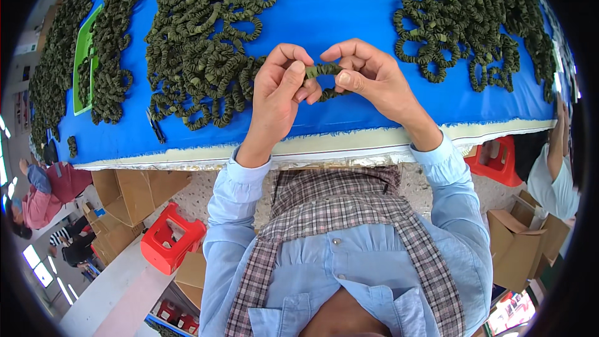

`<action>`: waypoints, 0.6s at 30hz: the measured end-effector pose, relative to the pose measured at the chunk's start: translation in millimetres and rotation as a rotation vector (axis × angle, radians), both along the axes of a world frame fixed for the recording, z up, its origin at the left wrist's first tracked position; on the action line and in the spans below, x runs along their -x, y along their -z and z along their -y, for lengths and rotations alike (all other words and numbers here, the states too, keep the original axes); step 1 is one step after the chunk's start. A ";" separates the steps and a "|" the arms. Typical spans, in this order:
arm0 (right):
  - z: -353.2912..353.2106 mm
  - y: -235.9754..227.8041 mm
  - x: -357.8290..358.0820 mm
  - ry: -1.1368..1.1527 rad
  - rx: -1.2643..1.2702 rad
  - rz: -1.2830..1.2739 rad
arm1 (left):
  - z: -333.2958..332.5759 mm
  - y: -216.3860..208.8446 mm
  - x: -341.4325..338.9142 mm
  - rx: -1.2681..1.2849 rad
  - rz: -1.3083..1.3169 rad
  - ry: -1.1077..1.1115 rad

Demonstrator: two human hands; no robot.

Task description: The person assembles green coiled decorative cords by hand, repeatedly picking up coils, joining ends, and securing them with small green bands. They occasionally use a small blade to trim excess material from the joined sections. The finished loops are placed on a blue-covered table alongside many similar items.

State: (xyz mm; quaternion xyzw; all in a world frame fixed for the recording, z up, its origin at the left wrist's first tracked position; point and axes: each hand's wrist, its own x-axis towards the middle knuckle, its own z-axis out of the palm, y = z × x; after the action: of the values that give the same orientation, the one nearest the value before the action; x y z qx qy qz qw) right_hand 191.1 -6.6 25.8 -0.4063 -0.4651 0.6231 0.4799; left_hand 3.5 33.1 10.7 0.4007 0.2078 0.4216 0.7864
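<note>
"So, what's at the table's (352, 15) left end?"

"A green tray (82, 56) amid dark green bands (110, 43), then a small tool (156, 130) by the table's near edge, and a heap (193, 43) of bands."

"And the hands?"

"Above the table — left hand (279, 90), thumb and forefinger pinching one band (326, 70); right hand (375, 80), thumb and fingers pinching its other end."

"Farther along?"

"Another heap (452, 15) on the table's right — and a red stool (506, 165) past its near edge."

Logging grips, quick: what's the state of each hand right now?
Left hand: closed, holding a green band.
Right hand: closed, holding the same band.
</note>
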 end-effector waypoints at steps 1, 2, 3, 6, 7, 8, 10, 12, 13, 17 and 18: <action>0.5 1.2 1.0 0.006 -0.003 0.002 | 0.2 0.1 0.0 -0.003 -0.010 -0.005; 0.7 1.4 1.2 0.004 -0.018 0.064 | 0.5 -0.1 -0.1 -0.006 -0.021 -0.010; 1.1 1.4 1.1 0.001 -0.033 0.126 | 0.9 -0.2 -0.6 -0.009 -0.030 -0.015; 1.7 2.6 5.1 0.037 -0.055 0.117 | 3.5 -1.2 -4.3 -0.030 -0.067 -0.021; 1.8 3.1 6.6 0.056 -0.059 0.081 | 4.1 -0.3 -5.1 -0.029 -0.075 -0.019; 1.9 3.1 6.9 0.060 -0.027 0.001 | 4.8 0.8 -5.8 -0.029 -0.083 -0.016; 1.1 3.5 7.5 0.065 0.037 -0.160 | 5.5 1.4 -5.0 0.016 -0.076 -0.019; 0.4 2.8 6.3 0.078 0.153 -0.492 | 5.9 -1.7 -1.4 0.105 -0.048 -0.027; 0.1 2.7 5.2 0.083 0.211 -0.658 | 4.4 -0.3 3.6 0.111 -0.014 -0.043; -2.3 8.7 -3.3 0.078 0.175 -0.676 | 1.8 0.6 18.8 0.117 0.017 -0.077; -3.6 11.0 -6.3 0.066 0.176 -0.661 | 4.1 -0.9 15.9 0.105 0.005 -0.091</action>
State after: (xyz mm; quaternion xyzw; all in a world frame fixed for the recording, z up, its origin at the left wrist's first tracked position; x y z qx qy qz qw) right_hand 197.4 -3.0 14.8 -0.2370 -0.2153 0.7429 0.5879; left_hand -12.4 29.0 11.6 0.3478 0.2456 0.4463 0.7871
